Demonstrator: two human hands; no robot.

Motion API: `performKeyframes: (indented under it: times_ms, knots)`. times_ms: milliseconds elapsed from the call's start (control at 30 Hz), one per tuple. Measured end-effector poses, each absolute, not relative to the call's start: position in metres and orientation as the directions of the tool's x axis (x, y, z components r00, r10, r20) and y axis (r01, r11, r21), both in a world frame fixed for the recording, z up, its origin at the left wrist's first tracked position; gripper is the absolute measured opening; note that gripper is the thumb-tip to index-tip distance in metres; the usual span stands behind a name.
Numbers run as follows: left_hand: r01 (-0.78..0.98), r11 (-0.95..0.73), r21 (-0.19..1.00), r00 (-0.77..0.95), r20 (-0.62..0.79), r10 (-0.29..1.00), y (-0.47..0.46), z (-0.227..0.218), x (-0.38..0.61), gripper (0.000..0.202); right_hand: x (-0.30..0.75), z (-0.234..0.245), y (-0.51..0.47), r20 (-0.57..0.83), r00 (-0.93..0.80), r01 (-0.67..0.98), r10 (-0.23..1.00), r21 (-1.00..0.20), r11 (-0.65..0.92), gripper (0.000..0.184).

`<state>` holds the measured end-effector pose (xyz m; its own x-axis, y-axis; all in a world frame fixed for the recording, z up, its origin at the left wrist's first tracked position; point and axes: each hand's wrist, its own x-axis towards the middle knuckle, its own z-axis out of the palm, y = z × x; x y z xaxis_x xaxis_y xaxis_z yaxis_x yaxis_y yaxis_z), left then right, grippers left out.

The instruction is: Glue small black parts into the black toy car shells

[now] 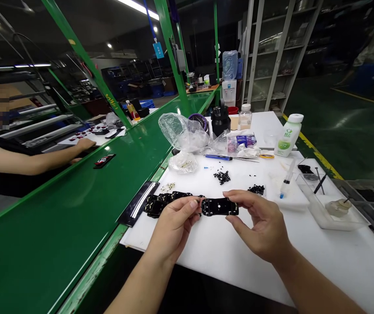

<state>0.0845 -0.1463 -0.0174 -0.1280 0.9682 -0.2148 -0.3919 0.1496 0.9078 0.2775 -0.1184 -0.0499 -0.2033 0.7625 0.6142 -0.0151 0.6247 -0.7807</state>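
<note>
I hold a flat black plastic part (pixel 219 206) with small holes between both hands, just above the white table (pixel 226 248). My left hand (pixel 175 226) pinches its left end with thumb and fingers closed. My right hand (pixel 262 222) grips its right end, fingers curled. To the left of the part lies a row of several similar black parts (pixel 163 203). Beyond it sit two small heaps of tiny black pieces (pixel 222 176) (pixel 257 189).
A green conveyor belt (pixel 59 209) runs along the left, with a black strip (pixel 137 203) at its edge. Another person's arm (pixel 39 159) rests across it. Plastic bags (pixel 182 131), a blue pen (pixel 217 157), a syringe (pixel 286 179), a white bottle (pixel 288 135) and a clear tray (pixel 331 203) stand behind.
</note>
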Motion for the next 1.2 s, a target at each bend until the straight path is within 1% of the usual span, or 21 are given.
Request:
performKeyframes:
  times_ms: [233,500,767,1000,1200]
  knots:
    - [-0.402,0.148,0.904,-0.123,-0.213,0.969,-0.1454,-0.0203,0.0853,0.021,0.2777,-0.0483,-0.1189,0.641,-0.218,0.002,0.736,-0.754,0.657,0.042]
    - [-0.362,0.164,0.918,-0.134,-0.225,0.965,-0.1445,-0.0222,0.0846,0.025,0.2765,-0.0471,-0.1176,0.661,-0.227,0.021,0.715,-0.731,0.682,0.043]
    - [-0.325,0.163,0.931,-0.138,-0.217,0.966,-0.1443,-0.0236,0.0846,0.023,0.2770,-0.0434,-0.1177,0.706,-0.232,0.044,0.669,-0.679,0.732,0.042]
    - [-0.322,0.170,0.931,-0.169,-0.233,0.958,-0.1438,-0.0223,0.0863,0.023,0.2768,-0.0435,-0.1174,0.703,-0.236,0.066,0.671,-0.677,0.733,0.040]
    - [-0.320,0.142,0.937,-0.190,-0.210,0.959,-0.1432,-0.0259,0.0880,0.022,0.2772,-0.0423,-0.1170,0.704,-0.242,0.066,0.668,-0.675,0.735,0.040]
